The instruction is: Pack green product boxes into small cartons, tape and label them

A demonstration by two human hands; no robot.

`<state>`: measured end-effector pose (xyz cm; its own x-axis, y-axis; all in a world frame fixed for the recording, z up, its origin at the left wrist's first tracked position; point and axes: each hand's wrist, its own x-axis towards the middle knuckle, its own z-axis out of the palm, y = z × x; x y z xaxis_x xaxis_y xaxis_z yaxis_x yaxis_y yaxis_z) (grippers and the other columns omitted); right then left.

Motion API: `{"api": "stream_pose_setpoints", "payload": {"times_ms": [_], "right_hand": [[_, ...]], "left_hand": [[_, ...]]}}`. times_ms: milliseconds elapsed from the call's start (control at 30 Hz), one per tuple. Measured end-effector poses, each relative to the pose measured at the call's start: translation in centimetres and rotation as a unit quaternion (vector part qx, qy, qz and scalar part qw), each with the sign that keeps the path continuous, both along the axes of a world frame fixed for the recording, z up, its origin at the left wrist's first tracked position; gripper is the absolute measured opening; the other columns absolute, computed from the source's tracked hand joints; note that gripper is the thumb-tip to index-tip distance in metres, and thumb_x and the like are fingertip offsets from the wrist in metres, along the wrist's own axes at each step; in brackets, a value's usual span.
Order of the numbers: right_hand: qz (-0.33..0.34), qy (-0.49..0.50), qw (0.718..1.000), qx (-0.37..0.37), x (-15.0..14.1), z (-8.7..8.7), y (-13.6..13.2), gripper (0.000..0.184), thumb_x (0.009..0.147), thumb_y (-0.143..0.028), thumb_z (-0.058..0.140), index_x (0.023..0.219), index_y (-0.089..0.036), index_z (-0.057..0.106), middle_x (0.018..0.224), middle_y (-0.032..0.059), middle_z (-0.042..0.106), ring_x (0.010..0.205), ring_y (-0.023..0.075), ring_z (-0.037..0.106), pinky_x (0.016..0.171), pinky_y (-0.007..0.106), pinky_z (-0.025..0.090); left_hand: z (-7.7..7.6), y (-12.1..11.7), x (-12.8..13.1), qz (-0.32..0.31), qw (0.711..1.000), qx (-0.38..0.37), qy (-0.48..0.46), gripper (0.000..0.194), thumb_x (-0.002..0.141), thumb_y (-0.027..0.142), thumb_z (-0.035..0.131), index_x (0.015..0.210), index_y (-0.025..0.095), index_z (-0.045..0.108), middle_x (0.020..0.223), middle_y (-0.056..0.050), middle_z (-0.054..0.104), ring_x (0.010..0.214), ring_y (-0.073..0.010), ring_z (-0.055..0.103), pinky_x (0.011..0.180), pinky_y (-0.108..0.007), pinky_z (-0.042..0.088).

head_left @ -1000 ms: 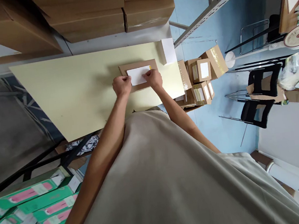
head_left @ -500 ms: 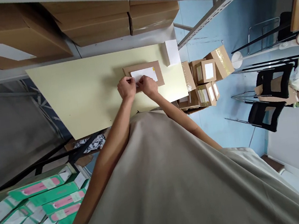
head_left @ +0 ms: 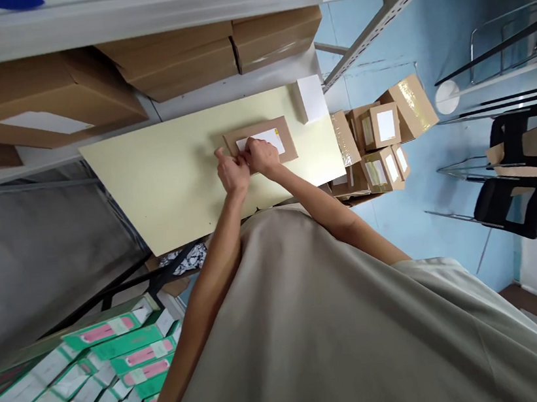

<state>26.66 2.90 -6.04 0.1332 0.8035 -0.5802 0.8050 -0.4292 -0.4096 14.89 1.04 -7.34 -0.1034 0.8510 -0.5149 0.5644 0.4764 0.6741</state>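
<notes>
Right hand (head_left: pixel 262 155) is curled over the left part of a white label (head_left: pixel 271 138) on top of a flat cardboard box (head_left: pixel 288 140), and the left hand (head_left: pixel 234 174) is bunched up right beside it at the box's near left corner. Can't tell if either one's actually pinching anything, fingertips are too hidden. Box sits slightly skewed on a pale yellow tabletop (head_left: pixel 162 182), with a white box (head_left: pixel 312 99) near its far right corner.

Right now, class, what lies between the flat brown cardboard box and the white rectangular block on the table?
The head view shows pale yellow tabletop between the box and the block.
</notes>
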Motion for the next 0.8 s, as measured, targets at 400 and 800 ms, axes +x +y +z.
{"api": "stream_pose_setpoints", "payload": {"times_ms": [400,800], "right_hand": [[0.008,0.040,0.999,-0.016,1.5,0.5,0.1,0.027,0.112,-0.045,0.068,0.123,-0.021,0.075,0.132,0.0216,0.080,0.125,0.0370,0.078,0.105,0.046,0.060],[-0.086,0.266,0.957,0.076,8.4,4.2,-6.6,0.031,0.111,-0.040,0.066,0.138,-0.027,0.072,0.127,0.0053,0.085,0.104,0.0212,0.083,0.100,0.032,0.063]], "left_hand": [[-1.0,-0.5,-0.4,0.004,0.997,0.048,0.065,0.052,0.097,0.023,0.063,0.149,0.020,0.060,0.098,-0.006,0.080,0.110,-0.0272,0.079,0.104,-0.038,0.057],[5.6,-3.3,1.9,0.002,0.952,-0.056,-0.300,0.056,0.098,0.051,0.058,0.146,0.027,0.075,0.168,-0.011,0.064,0.157,-0.0341,0.059,0.123,-0.050,0.056]]}}
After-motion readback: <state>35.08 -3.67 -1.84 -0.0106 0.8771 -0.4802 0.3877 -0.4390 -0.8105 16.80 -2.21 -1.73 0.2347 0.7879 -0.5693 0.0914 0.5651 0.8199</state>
